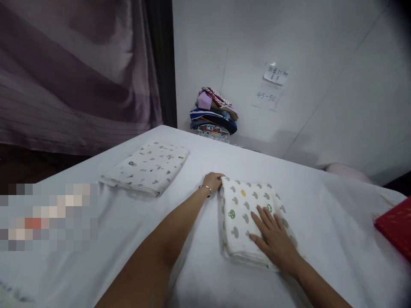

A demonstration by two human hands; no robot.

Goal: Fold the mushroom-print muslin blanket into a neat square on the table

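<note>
A folded white cloth [239, 231] printed with grey, green and yellow mushrooms lies on the white-covered table. At its far left corner is my left hand [212, 182], a bracelet on the wrist, its fingers closed on the cloth's edge; the fingertips are partly hidden. My right hand [272, 239] rests flat on the right part of the same cloth, fingers spread. To the left, apart from both hands, lies a second folded white cloth [152, 167] with small grey and green prints.
The white table cover [202, 158] has some creases. Against the wall behind stands a pile of folded clothes [213, 113]. Paper notes [275, 75] hang on the wall. A red item [396, 226] lies at the right edge, and a purplish curtain [77, 72] hangs at left.
</note>
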